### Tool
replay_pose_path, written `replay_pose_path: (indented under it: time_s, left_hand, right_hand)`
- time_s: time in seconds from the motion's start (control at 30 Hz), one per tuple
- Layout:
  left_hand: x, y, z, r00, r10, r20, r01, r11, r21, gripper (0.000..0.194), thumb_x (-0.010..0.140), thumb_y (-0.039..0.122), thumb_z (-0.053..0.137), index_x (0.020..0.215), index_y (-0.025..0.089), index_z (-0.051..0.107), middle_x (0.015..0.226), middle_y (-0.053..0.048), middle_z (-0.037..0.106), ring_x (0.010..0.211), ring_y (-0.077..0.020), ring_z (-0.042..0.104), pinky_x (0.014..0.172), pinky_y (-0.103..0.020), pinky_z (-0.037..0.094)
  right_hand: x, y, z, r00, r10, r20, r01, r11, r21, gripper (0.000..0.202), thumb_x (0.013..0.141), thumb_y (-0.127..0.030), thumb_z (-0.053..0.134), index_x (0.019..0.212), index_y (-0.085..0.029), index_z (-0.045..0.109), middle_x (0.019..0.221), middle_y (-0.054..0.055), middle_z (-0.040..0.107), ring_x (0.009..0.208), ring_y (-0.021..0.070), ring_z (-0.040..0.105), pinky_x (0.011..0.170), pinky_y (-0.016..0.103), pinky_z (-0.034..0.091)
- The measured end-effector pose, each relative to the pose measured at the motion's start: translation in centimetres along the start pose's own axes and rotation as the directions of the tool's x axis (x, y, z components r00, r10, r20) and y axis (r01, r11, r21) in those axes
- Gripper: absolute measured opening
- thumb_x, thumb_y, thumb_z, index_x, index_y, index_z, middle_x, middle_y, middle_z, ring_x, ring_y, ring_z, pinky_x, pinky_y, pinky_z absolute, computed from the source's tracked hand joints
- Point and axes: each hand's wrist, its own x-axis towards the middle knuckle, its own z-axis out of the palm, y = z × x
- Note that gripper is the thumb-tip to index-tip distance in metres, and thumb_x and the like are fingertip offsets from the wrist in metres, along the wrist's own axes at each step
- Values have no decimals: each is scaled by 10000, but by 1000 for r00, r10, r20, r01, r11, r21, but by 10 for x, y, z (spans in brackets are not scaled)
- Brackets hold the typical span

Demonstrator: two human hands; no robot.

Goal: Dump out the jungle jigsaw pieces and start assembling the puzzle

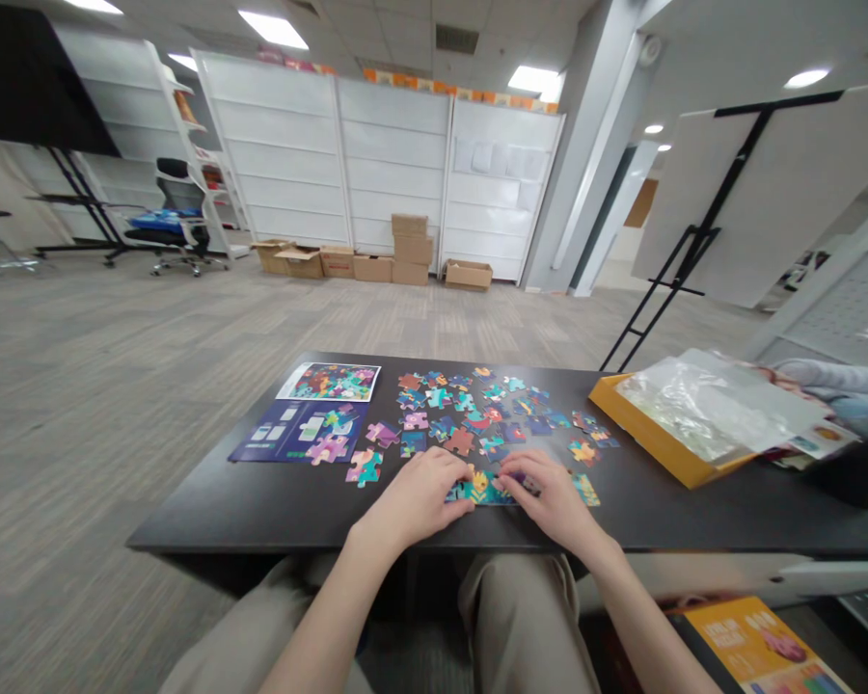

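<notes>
A joined strip of jigsaw pieces point(483, 488), teal with yellow figures, lies near the front edge of the black table. At the strip's left end my left hand point(425, 490) is closed, thumb and fingers around a puzzle piece that is mostly covered. My right hand point(546, 490) bends over the strip's middle, its thumb and fingertips closed on a piece there; the palm hides part of the row. Loose jigsaw pieces point(460, 441) spread out beyond both hands. A pink and teal pair of pieces point(366, 467) lies left of my left hand.
At the table's point(260, 511) left lie a colourful picture sheet point(333, 382) and a purple leaflet point(264, 434) with pieces on it. A yellow box lid point(651, 439) holding clear plastic bags sits on the right. Below is an orange box point(756, 641). An easel point(684, 260) stands behind.
</notes>
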Motion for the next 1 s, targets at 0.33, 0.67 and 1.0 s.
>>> replay_pose_path:
  time_s: [0.33, 0.67, 1.0]
  left_hand:
    - [0, -2, -1, 1000, 3, 7, -3, 1000, -16, 207, 892, 320, 744, 1086, 251, 721, 1138, -33, 730, 1146, -236, 609, 1020, -361, 474]
    - [0, -3, -2, 1000, 6, 12, -6, 1000, -18, 200, 902, 328, 730, 1091, 263, 728, 1144, -30, 726, 1149, -230, 610, 1022, -363, 480]
    - [0, 1, -4, 1000, -1, 23, -1, 998, 61, 215, 943, 320, 665, 1147, 274, 714, 1133, -40, 685, 1093, -234, 601, 972, -362, 497]
  right_hand:
    - [-7, 3, 6, 999, -34, 42, 38, 995, -95, 123, 981, -286, 617, 959, -253, 733, 1044, 71, 745, 981, 240, 678, 897, 409, 539]
    - [-10, 5, 7, 997, -28, 72, 37, 990, -134, 145, 999, -302, 601, 993, -263, 740, 1078, 69, 744, 1003, 236, 666, 908, 403, 518]
    - [-11, 4, 8, 997, -23, 69, 32, 990, -140, 128, 994, -284, 613, 996, -263, 739, 1087, 63, 743, 1003, 237, 661, 900, 403, 514]
